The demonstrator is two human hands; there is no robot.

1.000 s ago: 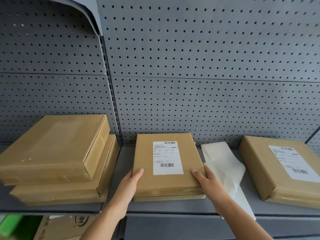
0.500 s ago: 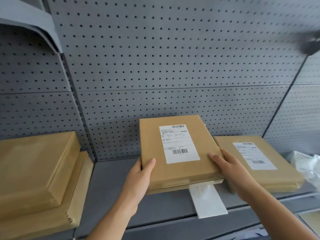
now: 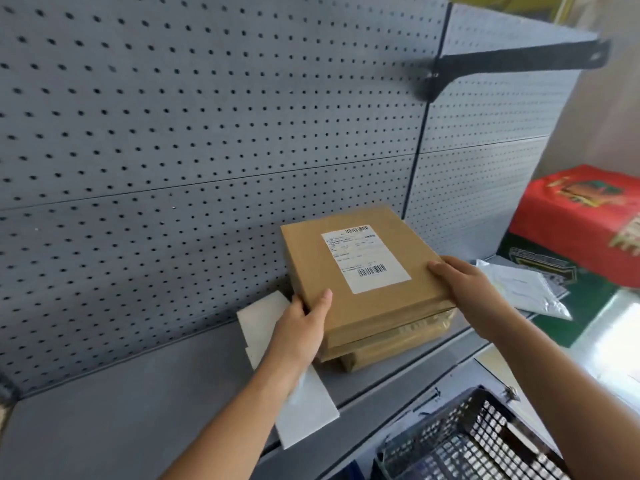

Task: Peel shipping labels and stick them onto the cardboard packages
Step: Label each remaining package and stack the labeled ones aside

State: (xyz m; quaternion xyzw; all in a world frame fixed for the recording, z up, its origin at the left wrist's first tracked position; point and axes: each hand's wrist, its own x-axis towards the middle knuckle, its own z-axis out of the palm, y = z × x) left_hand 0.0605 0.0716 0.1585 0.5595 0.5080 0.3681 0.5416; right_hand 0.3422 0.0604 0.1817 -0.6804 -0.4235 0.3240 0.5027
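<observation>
Brown package point(image 3: 363, 271), white barcoded label point(image 3: 365, 258)

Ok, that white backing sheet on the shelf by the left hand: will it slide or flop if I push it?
The backing sheet looks thin and glossy, so it would probably slide easily. Its corner overhangs the shelf edge, so a push may tip it off. Picked up, it would likely flop.

Single head-worn view, looking forward and down, close over grey shelf point(image 3: 145, 403)
</observation>
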